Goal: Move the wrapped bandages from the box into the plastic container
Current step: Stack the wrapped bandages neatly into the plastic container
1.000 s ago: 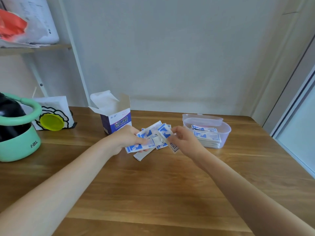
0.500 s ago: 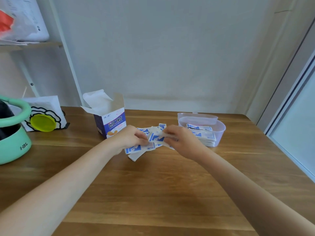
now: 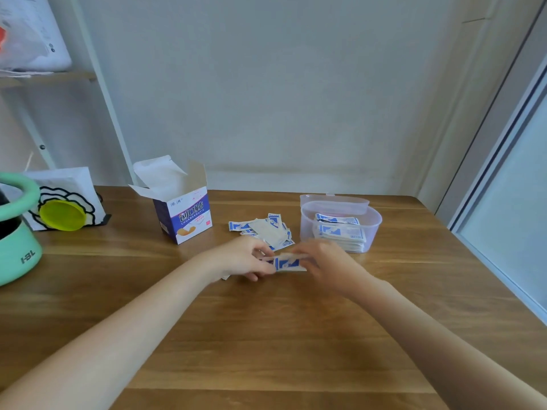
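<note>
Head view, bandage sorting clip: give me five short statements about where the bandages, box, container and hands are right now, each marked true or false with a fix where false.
1. Both hands, left hand and right hand, hold a small stack of wrapped bandages between them. True.
2. The plastic container holds no bandages. False: a stack already lies inside it.
3. The bandage box stands with its top flaps open. True.
4. The loose pile of bandages lies on the table to the left of the box. False: it lies between box and container.
5. The container's lid is closed. False: the container is open, and its contents show from above.
</note>
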The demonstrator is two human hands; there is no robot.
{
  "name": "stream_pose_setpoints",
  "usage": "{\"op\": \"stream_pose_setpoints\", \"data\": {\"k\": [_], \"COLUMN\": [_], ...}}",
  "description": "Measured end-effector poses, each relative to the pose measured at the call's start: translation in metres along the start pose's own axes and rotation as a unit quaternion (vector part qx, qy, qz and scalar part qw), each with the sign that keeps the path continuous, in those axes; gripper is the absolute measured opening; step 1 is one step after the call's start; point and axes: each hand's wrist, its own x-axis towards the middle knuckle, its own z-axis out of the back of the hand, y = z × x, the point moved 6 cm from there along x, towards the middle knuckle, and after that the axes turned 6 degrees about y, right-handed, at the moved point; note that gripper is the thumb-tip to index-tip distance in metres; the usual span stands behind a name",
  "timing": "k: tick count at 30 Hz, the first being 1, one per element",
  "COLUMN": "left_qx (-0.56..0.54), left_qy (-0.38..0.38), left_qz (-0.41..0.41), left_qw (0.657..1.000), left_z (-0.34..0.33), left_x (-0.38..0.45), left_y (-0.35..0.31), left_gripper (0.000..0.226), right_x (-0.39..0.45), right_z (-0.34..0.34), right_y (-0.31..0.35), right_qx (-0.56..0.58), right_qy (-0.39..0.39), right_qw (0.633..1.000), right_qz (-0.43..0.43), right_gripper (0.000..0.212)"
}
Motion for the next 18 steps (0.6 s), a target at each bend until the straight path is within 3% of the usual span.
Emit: {"op": "stream_pose_setpoints", "data": {"k": [3, 9, 14, 18], "left_qx": [0.102, 0.202, 0.202, 0.200], "left_qy": [-0.020, -0.089, -0.077, -0.084], "left_qz": [-0.035, -0.085, -0.094, -0.103], "left_qw": [0.994, 0.972, 0.972, 0.971], "left_z": [-0.012, -0.021, -0.027, -0.027], "left_x": [0.005, 0.008, 0.011, 0.012], "left_y": [-0.008, -0.019, -0.024, -0.028], "left_gripper": [0.028, 0.014, 0.012, 0.013], "right_x": [-0.006, -0.019, -0.020, -0.018], "right_z": [-0.011, -0.006, 0.003, 0.004], "right_y": [-0.004, -0.026, -0.036, -0.030], "right_qx": [-0.071, -0.212, -0.025, -0.014], "right_qy": [0.019, 0.039, 0.055, 0.055], "right_qw": [0.997, 0.975, 0.995, 0.997], "right_qz": [0.008, -0.044, -0.073, -0.050], "right_gripper": [0.031, 0.043, 0.024, 0.020]}}
